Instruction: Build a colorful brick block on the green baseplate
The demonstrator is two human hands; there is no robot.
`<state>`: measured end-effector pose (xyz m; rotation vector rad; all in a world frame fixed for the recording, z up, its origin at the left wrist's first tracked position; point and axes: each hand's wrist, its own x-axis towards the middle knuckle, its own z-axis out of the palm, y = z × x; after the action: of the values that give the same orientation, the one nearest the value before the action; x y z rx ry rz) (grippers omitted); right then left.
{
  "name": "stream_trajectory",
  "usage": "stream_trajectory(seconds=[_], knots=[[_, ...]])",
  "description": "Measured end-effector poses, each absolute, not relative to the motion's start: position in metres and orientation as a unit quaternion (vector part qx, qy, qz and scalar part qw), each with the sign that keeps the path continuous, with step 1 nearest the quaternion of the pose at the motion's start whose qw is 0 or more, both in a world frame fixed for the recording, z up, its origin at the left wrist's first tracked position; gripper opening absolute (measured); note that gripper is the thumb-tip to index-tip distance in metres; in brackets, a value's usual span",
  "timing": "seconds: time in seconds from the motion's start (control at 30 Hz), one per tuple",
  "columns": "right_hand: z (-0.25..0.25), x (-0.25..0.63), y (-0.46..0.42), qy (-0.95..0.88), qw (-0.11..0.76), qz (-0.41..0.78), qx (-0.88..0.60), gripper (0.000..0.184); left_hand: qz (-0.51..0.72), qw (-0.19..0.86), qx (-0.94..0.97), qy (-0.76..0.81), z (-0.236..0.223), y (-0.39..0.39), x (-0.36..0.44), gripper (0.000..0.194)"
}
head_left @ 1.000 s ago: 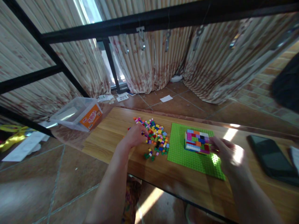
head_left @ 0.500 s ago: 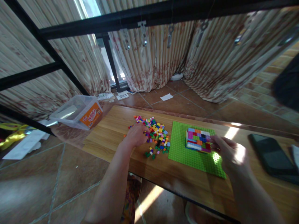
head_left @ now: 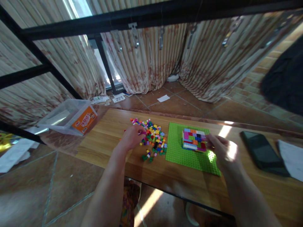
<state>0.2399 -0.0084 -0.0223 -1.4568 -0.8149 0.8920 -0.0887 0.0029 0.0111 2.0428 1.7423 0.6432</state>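
Note:
On the green studded baseplate [head_left: 175, 148] sits a low rectangular block of toy bricks [head_left: 194, 138] in many colours. My right hand [head_left: 222, 148] is at the block's right side, its thumb and fingers closed against that edge. Left of the baseplate lies a loose pile of small toy bricks [head_left: 155, 134]. Over the pile's left side is my left hand [head_left: 132, 137], palm down with its fingers curled in among the bricks. Whatever its fingertips hold is hidden.
All this lies on a long wooden bench [head_left: 99, 138]. A dark phone [head_left: 264, 153] and a white paper [head_left: 292, 159] are at the right. On the floor at the left stands a clear plastic box [head_left: 68, 118] with an orange label. Curtains [head_left: 163, 60] hang behind.
The camera has turned slightly, so the whole scene sits further left and more of the white paper shows. Both hands stay at about the same places by the pile and the block.

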Motion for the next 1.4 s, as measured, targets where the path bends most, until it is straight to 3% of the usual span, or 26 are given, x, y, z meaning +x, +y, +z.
stream_trajectory(seconds=[0.23,0.37,0.57,0.67,0.97,1.4], knots=[[-0.011,0.237,-0.007,-0.373,0.638,0.287,-0.609,0.026,0.318,0.312,0.73,0.518,0.017,0.001,-0.056,0.018],[-0.002,0.223,-0.018,-0.436,0.65,0.302,-0.545,0.018,0.33,0.396,0.703,0.49,0.014,-0.006,-0.023,0.021],[0.002,0.195,-0.046,-0.685,0.473,0.326,-0.448,0.023,0.271,0.521,0.691,0.421,0.016,-0.011,0.006,0.027],[0.0,0.194,-0.052,-0.736,0.424,0.294,-0.438,0.022,0.232,0.531,0.707,0.407,0.018,-0.009,0.009,0.03],[0.002,0.211,-0.056,-0.727,0.403,0.27,-0.486,0.015,0.196,0.549,0.707,0.402,0.011,-0.009,0.018,0.034],[-0.005,0.274,-0.036,-0.603,0.385,0.184,-0.675,0.019,0.255,0.434,0.73,0.462,0.0,0.003,0.027,0.026]])
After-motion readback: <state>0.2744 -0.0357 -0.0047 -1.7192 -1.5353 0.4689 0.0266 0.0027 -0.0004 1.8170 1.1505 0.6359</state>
